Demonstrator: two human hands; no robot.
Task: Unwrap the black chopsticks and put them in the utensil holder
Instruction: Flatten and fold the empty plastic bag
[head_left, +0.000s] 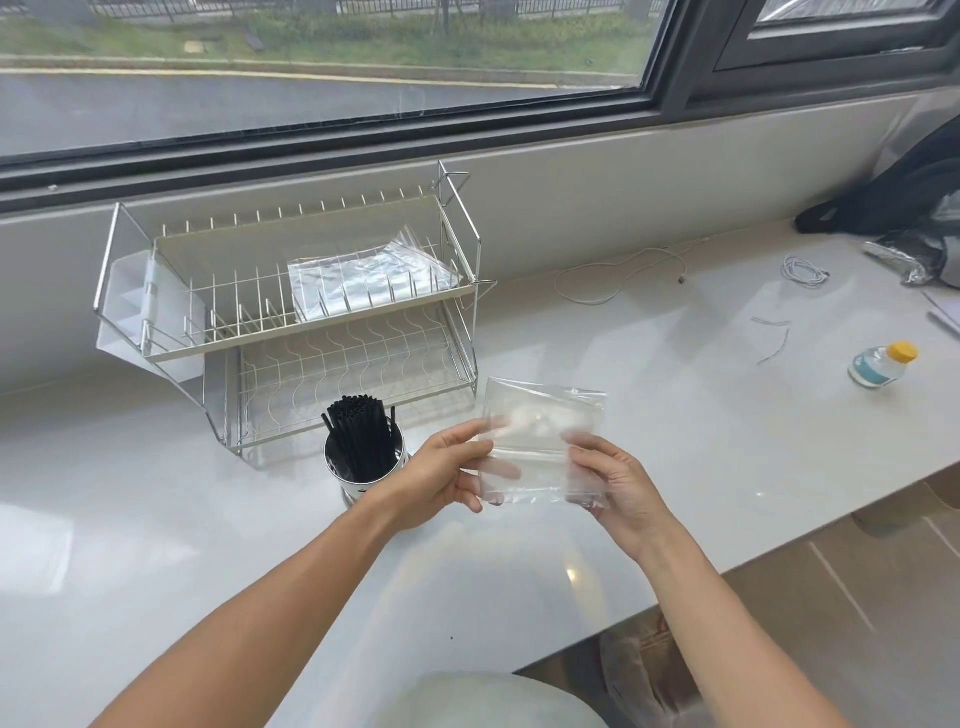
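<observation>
Several black chopsticks (359, 435) stand upright in a shiny round metal utensil holder (352, 488) on the white counter, just in front of the dish rack. To its right, above the counter, I hold a folded clear plastic wrapper (540, 441) between both hands. My left hand (441, 473) pinches the wrapper's left edge, thumb on top. At the wrapper's right edge my right hand (618, 483) grips it, fingers partly behind the plastic. I see no chopsticks inside the wrapper.
A two-tier metal dish rack (291, 317) stands behind the holder, with plastic bags (363, 280) on its upper tier. A white cable (623, 270), a small yellow-capped bottle (880, 364) and dark bags (893, 208) lie to the right. The counter edge (727, 566) runs diagonally at lower right.
</observation>
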